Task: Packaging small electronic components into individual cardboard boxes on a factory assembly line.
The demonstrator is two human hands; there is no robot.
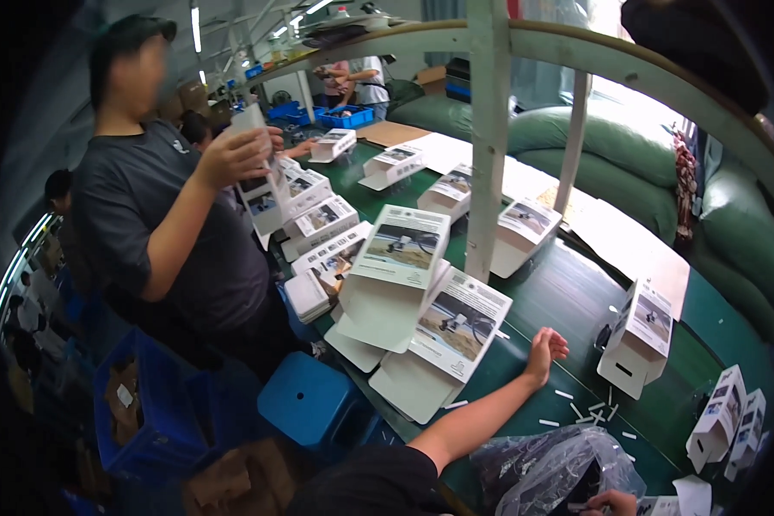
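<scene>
Our left hand (pixel 546 346) lies palm-up on green table (pixel 568 297), fingers loosely curled, holding nothing. Nearest thing: flat-packed printed carton (pixel 456 331), just beside hand toward our left, long axis running diagonal from near-left to far-right. Our right hand (pixel 612 503) at lower edge closes on clear plastic bag (pixel 546 464); grip detail partly hidden. Left hand nearer carton. Co-worker's hand (pixel 236 155) holds another carton up, well apart.

White cartons w/ photo panels: flat ones (pixel 443 340) lie stacked left of the white post (pixel 488 129), folded ones (pixel 638 337) stand right of it. More cartons (pixel 318 219) sit behind, far left of post, near a co-worker.
</scene>
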